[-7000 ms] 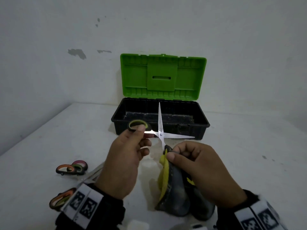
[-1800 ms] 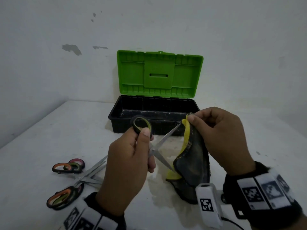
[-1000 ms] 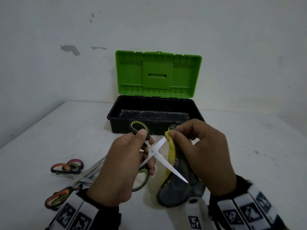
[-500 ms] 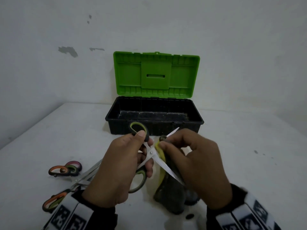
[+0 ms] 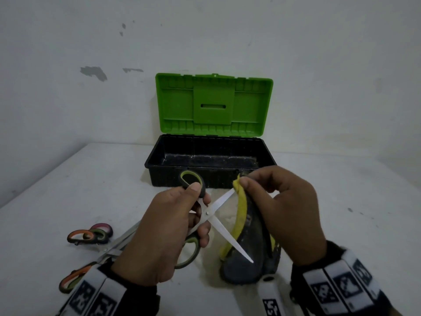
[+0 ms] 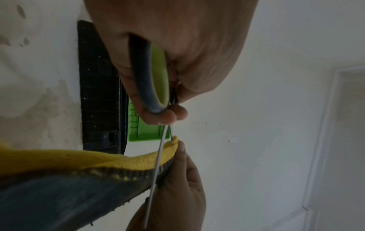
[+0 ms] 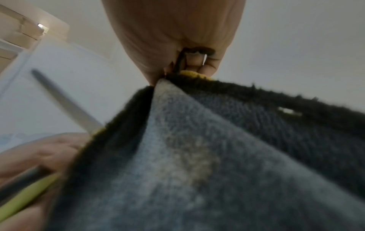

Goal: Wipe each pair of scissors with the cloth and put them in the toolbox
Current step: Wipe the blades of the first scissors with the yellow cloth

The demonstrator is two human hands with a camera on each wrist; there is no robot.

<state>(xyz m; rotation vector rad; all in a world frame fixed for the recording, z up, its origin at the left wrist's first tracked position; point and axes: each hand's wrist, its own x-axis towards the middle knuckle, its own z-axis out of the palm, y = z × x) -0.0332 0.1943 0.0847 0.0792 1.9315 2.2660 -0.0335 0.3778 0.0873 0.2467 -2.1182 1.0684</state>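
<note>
The open scissors [image 5: 213,215] are gripped by the handles in the left hand [image 5: 159,236]. The cloth [image 5: 248,242] is pinched around one blade tip by the right hand [image 5: 284,215]. Wiping seems unfinished. Beyond the grip, the toolbox [image 5: 211,176] appears empty; left of it, other scissors [image 5: 91,236] wait unwiped.
</note>
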